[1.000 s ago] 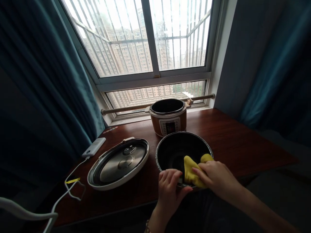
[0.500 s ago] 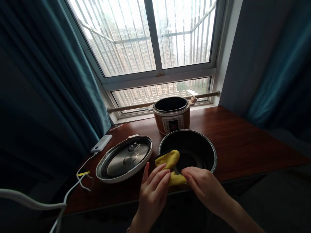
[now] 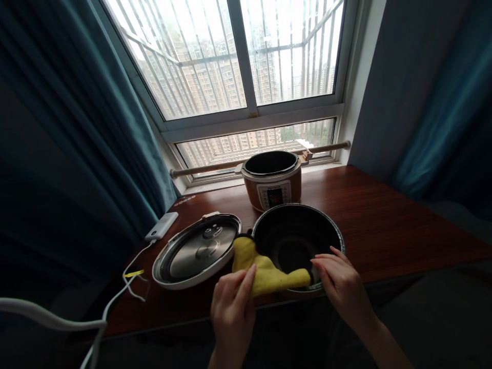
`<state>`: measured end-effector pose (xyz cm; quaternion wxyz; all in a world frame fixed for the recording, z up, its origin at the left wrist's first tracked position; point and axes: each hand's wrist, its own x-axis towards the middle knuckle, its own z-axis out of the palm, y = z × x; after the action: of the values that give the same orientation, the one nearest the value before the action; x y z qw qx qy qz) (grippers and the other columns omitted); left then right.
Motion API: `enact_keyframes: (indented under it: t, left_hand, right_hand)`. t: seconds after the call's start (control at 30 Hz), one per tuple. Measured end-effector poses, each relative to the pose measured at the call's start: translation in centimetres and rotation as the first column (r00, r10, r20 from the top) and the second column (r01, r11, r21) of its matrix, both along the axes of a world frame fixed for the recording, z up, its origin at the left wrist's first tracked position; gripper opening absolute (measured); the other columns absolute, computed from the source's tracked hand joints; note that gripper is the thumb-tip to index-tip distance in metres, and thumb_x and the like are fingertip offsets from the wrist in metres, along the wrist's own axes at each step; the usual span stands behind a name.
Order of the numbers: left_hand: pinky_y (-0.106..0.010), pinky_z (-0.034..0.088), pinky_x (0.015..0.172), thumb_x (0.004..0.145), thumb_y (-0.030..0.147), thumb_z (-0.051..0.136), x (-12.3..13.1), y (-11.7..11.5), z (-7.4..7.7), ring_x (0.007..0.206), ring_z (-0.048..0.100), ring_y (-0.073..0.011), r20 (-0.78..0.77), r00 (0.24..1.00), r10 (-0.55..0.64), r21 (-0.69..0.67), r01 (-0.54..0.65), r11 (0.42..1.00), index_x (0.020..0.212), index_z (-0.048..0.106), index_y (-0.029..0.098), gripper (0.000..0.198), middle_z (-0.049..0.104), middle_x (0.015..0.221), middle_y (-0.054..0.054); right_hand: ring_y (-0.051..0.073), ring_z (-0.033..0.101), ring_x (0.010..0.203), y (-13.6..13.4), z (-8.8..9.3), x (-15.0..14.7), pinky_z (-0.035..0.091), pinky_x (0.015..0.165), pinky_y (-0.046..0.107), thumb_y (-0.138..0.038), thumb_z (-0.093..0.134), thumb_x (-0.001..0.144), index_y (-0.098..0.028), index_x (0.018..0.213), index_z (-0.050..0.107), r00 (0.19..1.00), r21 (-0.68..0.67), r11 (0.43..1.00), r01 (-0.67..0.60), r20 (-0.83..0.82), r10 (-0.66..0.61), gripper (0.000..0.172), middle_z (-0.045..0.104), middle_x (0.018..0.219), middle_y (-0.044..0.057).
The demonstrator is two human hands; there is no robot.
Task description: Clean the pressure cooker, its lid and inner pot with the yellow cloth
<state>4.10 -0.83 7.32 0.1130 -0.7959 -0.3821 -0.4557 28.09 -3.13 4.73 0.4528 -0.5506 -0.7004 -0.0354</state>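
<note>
A yellow cloth (image 3: 269, 277) with dark edging stretches across the near left rim of a black inner pot (image 3: 295, 238). My left hand (image 3: 234, 302) pinches the cloth at its lower left. On the other side, my right hand (image 3: 340, 279) is at the pot's near right rim, fingers pressed together; whether they grip the rim, the cloth's dark edge or nothing is hard to make out. Left of the pot lies a round lid (image 3: 203, 251) with a shiny metal inside facing up. Behind the pot stands a brown and white cooker (image 3: 272, 182), lidless.
A white power bank (image 3: 162, 226) with a white cable (image 3: 109, 302) and yellow tie lies at the table's left. The wooden table (image 3: 384, 220) ends close in front of the pot. A barred window and blue curtains stand behind.
My hands have moved apart, the right one to the right, away from the cloth's middle. The bunched cloth is now spread wider, and its upper end has shifted left toward the lid.
</note>
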Motion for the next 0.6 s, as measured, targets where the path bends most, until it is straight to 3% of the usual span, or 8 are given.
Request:
enact_keyframes:
  t: [0.07, 0.13, 0.3, 0.4, 0.5, 0.6]
  left_hand:
    - [-0.032, 0.043, 0.077, 0.078, 0.004, 0.047, 0.0, 0.2, 0.8, 0.084, 0.054, -0.0178, 0.056, 0.995, 0.080, 0.048, -0.083, 0.995, 0.121, 0.055, 0.022, 0.047, 0.056, 0.095, -0.007]
    - [-0.031, 0.043, 0.075, 0.077, 0.004, 0.048, 0.5, 0.2, 1.4, 0.082, 0.053, -0.0174, 0.016, 0.995, 0.097, 0.052, -0.098, 0.994, 0.117, 0.057, 0.023, 0.045, 0.056, 0.093, -0.006]
    - [-0.032, 0.045, 0.066, 0.072, 0.010, 0.051, 3.6, -0.5, 1.2, 0.073, 0.053, -0.0191, -0.181, 0.983, -0.041, -0.166, 0.011, 0.986, 0.100, 0.064, 0.020, 0.033, 0.059, 0.080, -0.006]
    - [-0.041, 0.044, 0.080, 0.072, 0.017, 0.055, 5.1, -0.9, 1.0, 0.090, 0.054, -0.0259, -0.150, 0.983, -0.107, -0.164, 0.082, 0.983, 0.093, 0.064, 0.018, 0.023, 0.060, 0.093, -0.009]
    - [-0.042, 0.038, 0.095, 0.077, 0.021, 0.053, 6.3, -1.2, 1.1, 0.104, 0.051, -0.0255, -0.167, 0.946, -0.278, -0.261, 0.230, 0.938, 0.100, 0.060, 0.017, 0.024, 0.059, 0.105, -0.008]
    - [-0.043, 0.039, 0.091, 0.083, 0.037, 0.048, 7.3, -1.5, 0.9, 0.091, 0.054, -0.0236, -0.197, 0.913, -0.357, -0.395, 0.259, 0.881, 0.112, 0.054, 0.016, 0.037, 0.060, 0.097, -0.008]
  right_hand:
    - [0.015, 0.061, 0.084, 0.0, -0.1, 0.0, 0.037, 0.097, 0.042, -0.016, 0.046, 0.088, -0.018, 0.090, 0.064, 1.000, 0.010, 1.000, -0.004, -0.006, 0.004, 0.018, 0.067, 0.083, 0.002]
    - [0.015, 0.061, 0.081, 0.1, -0.1, -0.1, 0.038, 0.096, 0.041, -0.015, 0.046, 0.088, -0.018, 0.088, 0.064, 1.000, 0.024, 1.000, 0.008, -0.019, -0.008, 0.019, 0.066, 0.080, 0.002]
    - [0.016, 0.061, 0.078, 0.1, -0.1, -0.3, 0.039, 0.093, 0.040, -0.015, 0.046, 0.087, -0.018, 0.084, 0.064, 0.998, 0.045, 0.998, 0.034, -0.049, -0.032, 0.019, 0.065, 0.076, 0.002]
    - [0.016, 0.060, 0.078, 0.1, -0.2, -0.3, 0.040, 0.092, 0.040, -0.015, 0.045, 0.087, -0.018, 0.083, 0.063, 0.999, 0.054, 0.998, 0.024, -0.051, -0.021, 0.018, 0.064, 0.076, 0.002]
    - [0.015, 0.059, 0.078, 0.1, -0.4, -0.3, 0.040, 0.090, 0.039, -0.013, 0.045, 0.087, -0.018, 0.081, 0.061, 0.999, 0.079, 0.997, 0.018, -0.045, -0.014, 0.017, 0.064, 0.076, 0.003]
    - [0.014, 0.056, 0.073, 0.1, -0.5, -0.3, 0.040, 0.089, 0.039, -0.011, 0.045, 0.086, -0.017, 0.076, 0.058, 0.999, 0.102, 0.995, 0.017, -0.043, -0.013, 0.017, 0.061, 0.071, 0.002]
